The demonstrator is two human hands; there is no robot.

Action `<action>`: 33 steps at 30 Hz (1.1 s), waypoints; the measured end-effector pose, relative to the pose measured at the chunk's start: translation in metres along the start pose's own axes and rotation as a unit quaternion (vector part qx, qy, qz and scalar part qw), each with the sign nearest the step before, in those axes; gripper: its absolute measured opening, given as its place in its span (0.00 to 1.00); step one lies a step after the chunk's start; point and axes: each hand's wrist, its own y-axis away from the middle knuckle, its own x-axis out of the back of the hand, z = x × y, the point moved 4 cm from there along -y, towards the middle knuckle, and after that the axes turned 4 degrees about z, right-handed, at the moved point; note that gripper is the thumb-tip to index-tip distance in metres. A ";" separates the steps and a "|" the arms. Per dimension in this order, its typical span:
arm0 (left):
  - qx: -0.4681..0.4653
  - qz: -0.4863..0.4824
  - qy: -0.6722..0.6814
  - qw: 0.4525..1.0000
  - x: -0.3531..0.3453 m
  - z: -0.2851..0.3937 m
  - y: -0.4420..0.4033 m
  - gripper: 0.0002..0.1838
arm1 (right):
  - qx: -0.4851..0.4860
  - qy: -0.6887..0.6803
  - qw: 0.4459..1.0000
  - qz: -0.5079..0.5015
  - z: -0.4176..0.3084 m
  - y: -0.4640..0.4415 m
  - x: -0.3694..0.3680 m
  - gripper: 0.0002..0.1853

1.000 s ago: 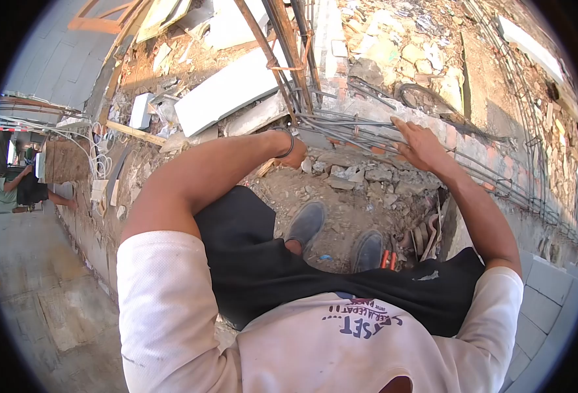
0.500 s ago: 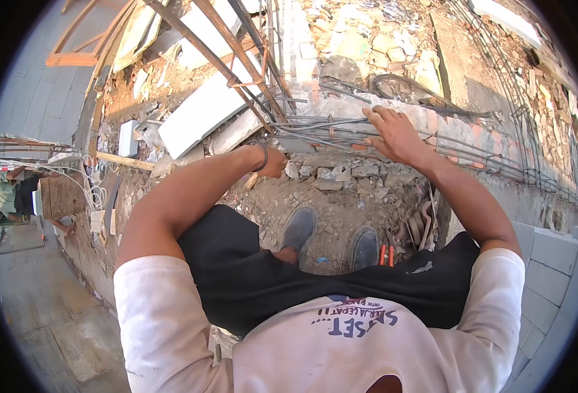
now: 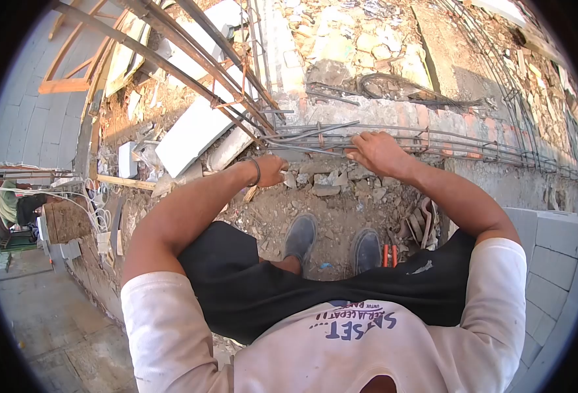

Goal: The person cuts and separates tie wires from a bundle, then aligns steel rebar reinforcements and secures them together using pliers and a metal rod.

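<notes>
A horizontal cage of steel rebar (image 3: pixel 452 147) runs along the low brick-and-mortar footing. My right hand (image 3: pixel 377 154) lies over its bars with the fingers curled round them. My left hand (image 3: pixel 273 170), with a dark band on the wrist, is closed just below the left end of the cage, near the foot of the upright rebar column (image 3: pixel 236 98). What its fingers hold, if anything, is hidden. Between my hands, loose bar ends stick out and a stirrup (image 3: pixel 320 135) crosses the bars.
Broken stones (image 3: pixel 328 187) line the trench by my shoes (image 3: pixel 300 237). Red-handled pliers (image 3: pixel 390 255) lie beside the right shoe. A white panel (image 3: pixel 197 134) leans at the left. Coiled wire (image 3: pixel 394 88) lies beyond the footing. Another person (image 3: pixel 15 202) is at far left.
My right hand has moved left and its spread fingers have closed over the rebar. My left hand stays near the cage's left end. The view has shifted slightly.
</notes>
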 end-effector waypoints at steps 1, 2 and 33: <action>0.000 0.000 -0.001 1.000 0.001 0.003 0.000 0.22 | -0.012 -0.013 1.000 -0.002 0.000 -0.001 0.002 0.22; -0.008 0.030 0.009 0.999 0.005 0.008 -0.001 0.22 | -0.013 -0.013 1.000 -0.001 0.000 -0.002 0.004 0.22; 0.088 -0.042 0.052 0.994 -0.025 -0.058 0.020 0.22 | -0.101 0.079 0.982 0.140 0.036 0.032 0.037 0.27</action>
